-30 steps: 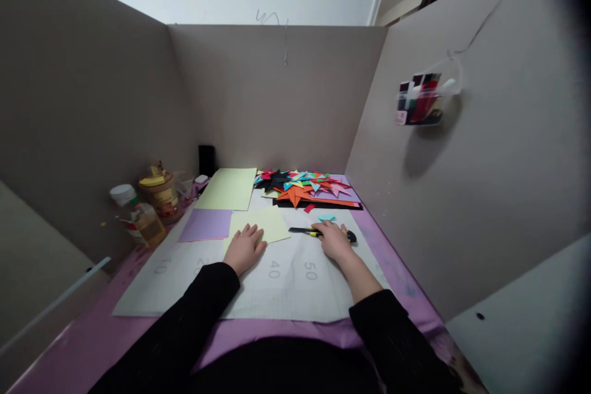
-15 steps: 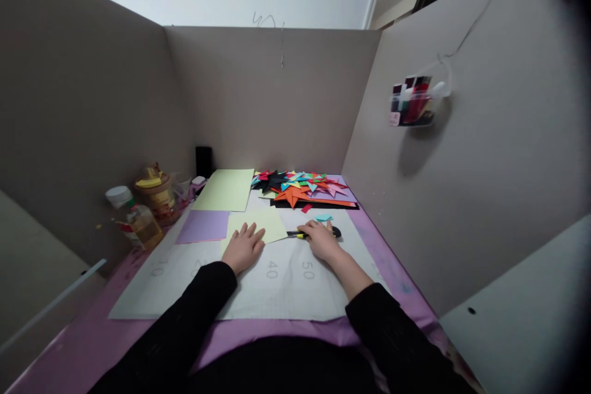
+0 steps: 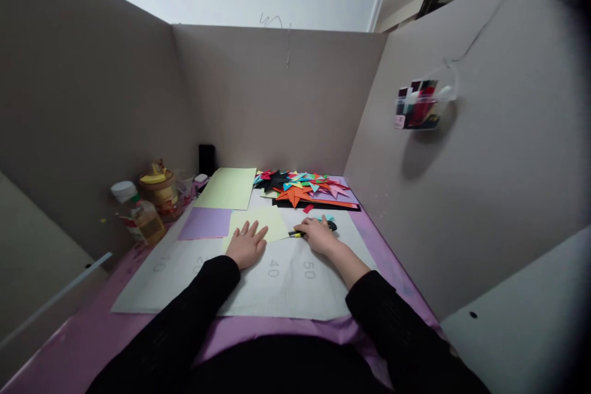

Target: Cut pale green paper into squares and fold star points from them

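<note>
One cutter knife [image 3: 330, 226], black with a yellow band, is seen lying on the white mat [image 3: 286, 295], just right of the middle of the desk. It is covered along most of its length by the right hand [image 3: 316, 234], whose fingers are curled down over it in a narrow grip. Only the two ends of the knife are left showing.

The left hand [image 3: 246, 245] is laid flat with its fingers spread wide, and the near corner of one pale yellow sheet [image 3: 261, 220] is pressed under it. The tip of the knife is found just beside that sheet's right edge.

One purple sheet [image 3: 205, 223] is placed to the left, touching the pale yellow one, and a second, larger yellow sheet [image 3: 229, 188] is set behind both. One small cyan scrap [image 3: 327, 218] and one red scrap [image 3: 308, 209] are seen just beyond the right hand. One heap of coloured paper triangles [image 3: 307, 188] is piled at the back. Two containers are stood at the left edge: one bottle [image 3: 138, 220] and one jar [image 3: 159, 192].
</note>
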`<move>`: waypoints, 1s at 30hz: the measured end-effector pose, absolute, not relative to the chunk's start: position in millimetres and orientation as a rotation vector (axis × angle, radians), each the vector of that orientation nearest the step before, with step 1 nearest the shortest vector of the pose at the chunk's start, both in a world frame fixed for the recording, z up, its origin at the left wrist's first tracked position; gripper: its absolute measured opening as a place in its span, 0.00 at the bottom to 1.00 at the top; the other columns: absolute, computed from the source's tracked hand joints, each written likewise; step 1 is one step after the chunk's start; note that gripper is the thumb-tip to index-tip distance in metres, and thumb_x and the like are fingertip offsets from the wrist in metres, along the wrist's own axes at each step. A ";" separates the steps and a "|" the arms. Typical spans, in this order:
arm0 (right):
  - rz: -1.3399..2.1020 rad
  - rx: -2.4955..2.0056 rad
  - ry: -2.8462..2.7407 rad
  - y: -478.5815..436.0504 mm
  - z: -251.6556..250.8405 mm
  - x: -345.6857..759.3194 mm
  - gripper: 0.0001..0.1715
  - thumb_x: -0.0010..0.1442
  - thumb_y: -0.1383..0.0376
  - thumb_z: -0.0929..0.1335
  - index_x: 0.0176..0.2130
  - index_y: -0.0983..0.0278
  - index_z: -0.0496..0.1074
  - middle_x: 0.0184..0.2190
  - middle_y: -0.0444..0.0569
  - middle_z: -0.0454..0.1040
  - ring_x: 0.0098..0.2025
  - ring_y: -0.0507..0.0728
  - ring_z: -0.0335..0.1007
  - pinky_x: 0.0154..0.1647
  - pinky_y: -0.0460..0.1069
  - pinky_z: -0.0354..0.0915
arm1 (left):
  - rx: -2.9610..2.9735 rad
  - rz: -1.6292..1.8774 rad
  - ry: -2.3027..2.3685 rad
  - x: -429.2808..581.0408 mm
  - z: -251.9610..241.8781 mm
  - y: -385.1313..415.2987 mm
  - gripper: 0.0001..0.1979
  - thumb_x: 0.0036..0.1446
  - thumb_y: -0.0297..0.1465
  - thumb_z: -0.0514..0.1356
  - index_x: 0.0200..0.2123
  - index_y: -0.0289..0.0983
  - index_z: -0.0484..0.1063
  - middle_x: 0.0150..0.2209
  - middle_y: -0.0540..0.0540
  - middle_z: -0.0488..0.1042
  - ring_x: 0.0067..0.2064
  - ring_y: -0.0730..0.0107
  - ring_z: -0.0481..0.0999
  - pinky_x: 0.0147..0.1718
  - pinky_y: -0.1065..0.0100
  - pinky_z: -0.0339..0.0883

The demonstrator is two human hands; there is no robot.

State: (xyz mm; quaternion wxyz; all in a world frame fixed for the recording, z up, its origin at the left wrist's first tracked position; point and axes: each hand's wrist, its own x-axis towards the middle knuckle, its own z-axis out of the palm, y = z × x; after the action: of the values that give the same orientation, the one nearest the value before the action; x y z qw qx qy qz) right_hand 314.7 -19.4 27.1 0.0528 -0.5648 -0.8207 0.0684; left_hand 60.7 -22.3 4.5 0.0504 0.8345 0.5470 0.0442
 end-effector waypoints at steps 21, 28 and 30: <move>0.183 -1.786 -2.443 -35.0 28.9 322.7 0.24 0.57 0.74 0.60 0.48 0.53 0.69 0.44 0.50 0.68 0.50 0.60 0.58 0.54 0.65 0.35 | 2.522 0.173 1.664 60.2 -2.4 -19.1 0.26 0.61 0.42 0.43 0.62 0.48 0.52 0.65 0.45 0.48 0.65 0.49 0.44 0.57 0.46 0.41; 0.162 -1.855 -2.376 -42.7 26.5 319.0 0.24 0.56 0.73 0.60 0.48 0.54 0.69 0.46 0.51 0.68 0.49 0.60 0.59 0.53 0.61 0.38 | 2.522 0.165 1.674 60.7 -1.0 -20.1 0.25 0.61 0.42 0.43 0.61 0.48 0.52 0.65 0.45 0.48 0.65 0.50 0.44 0.57 0.47 0.41; 0.165 -1.868 -2.375 -43.6 26.2 316.8 0.24 0.56 0.73 0.60 0.49 0.54 0.69 0.46 0.51 0.67 0.49 0.60 0.59 0.53 0.60 0.38 | 2.520 0.159 1.673 60.2 -1.2 -19.8 0.25 0.61 0.42 0.43 0.62 0.48 0.52 0.65 0.45 0.48 0.65 0.49 0.44 0.57 0.47 0.41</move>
State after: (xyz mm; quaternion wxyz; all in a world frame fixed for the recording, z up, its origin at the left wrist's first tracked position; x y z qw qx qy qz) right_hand 316.8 -43.6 26.2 0.0576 -0.6162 -0.7836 0.0545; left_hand 60.2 -19.8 -1.2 0.0563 0.8307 0.5514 0.0525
